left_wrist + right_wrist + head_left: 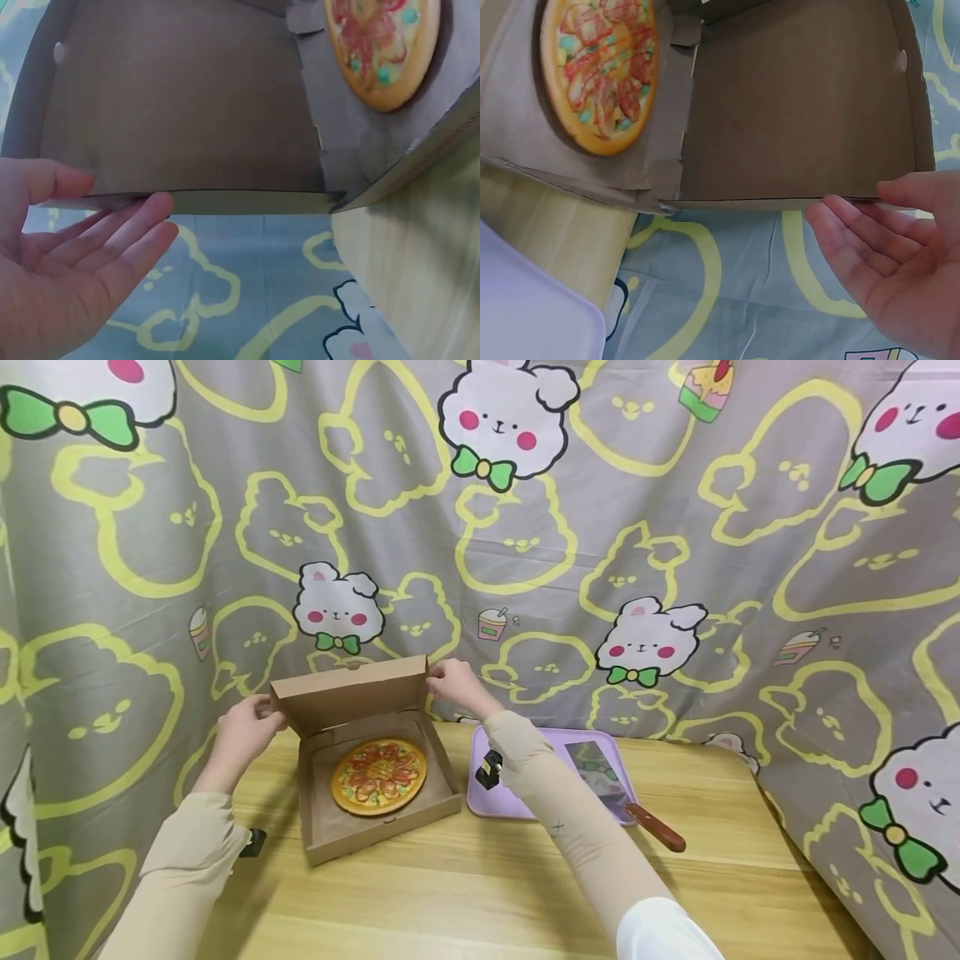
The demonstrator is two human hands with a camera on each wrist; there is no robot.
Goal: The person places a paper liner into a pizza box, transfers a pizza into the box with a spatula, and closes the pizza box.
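A cardboard pizza box [386, 832] stands on the table at left of centre, its lid [360, 697] raised and tilted back. Inside the base lies a round pizza [378, 777] with red, yellow and green toppings. My left hand [246, 733] pinches the lid's left side edge near its upper corner, thumb on the inner side and fingers outside. On the opposite edge, my right hand [459, 687] grips the lid the same way, its thumb [907, 187] on the inner side. The lid's brown inside fills much of both wrist views.
A lilac tray [480, 802] sits right of the box, partly behind my right forearm. A broad, shiny cleaver-like blade [596, 768] lies on it, its wooden handle [656, 828] reaching over the tray's edge. A patterned curtain [525, 568] hangs behind the wooden table [450, 893].
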